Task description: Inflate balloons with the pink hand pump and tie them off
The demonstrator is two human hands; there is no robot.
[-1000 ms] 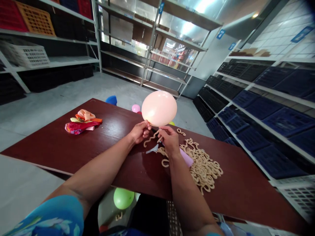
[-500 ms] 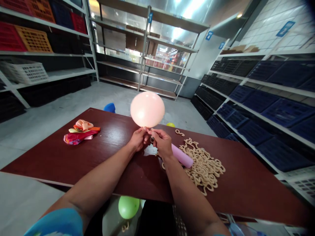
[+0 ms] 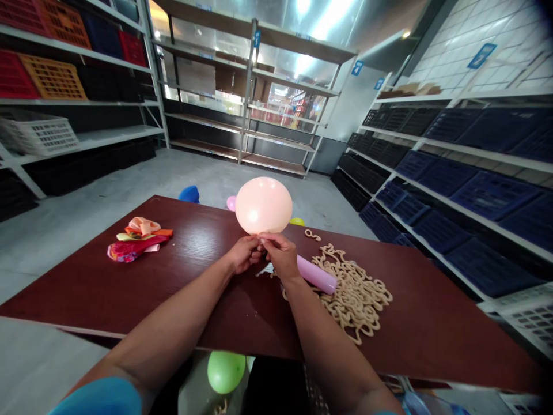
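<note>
An inflated peach balloon (image 3: 264, 204) stands upright above the table, its neck pinched between both hands. My left hand (image 3: 247, 253) is closed at the neck from the left side. From the right, my right hand (image 3: 280, 253) pinches the same spot with thumb and finger; the neck itself is mostly covered by the fingers. Just beyond my right wrist lies a pink-purple tube (image 3: 317, 274), partly resting on a pile of beige S-shaped rope-like pieces (image 3: 356, 294). Several deflated balloons (image 3: 137, 239) lie bunched on the left of the table.
The dark red table (image 3: 207, 230) spans the front. A single curled beige piece (image 3: 312, 234) lies near its far edge. Below the near edge is a green balloon (image 3: 226, 372). Beyond are a blue object (image 3: 189, 194), pink (image 3: 231, 203) and yellow balloons (image 3: 297, 221), and shelves with crates (image 3: 488, 184).
The peach balloon and both hands have shifted slightly lower in view, with the balloon a little to the right. A pink balloon behind it now shows. Both hands still grip the neck.
</note>
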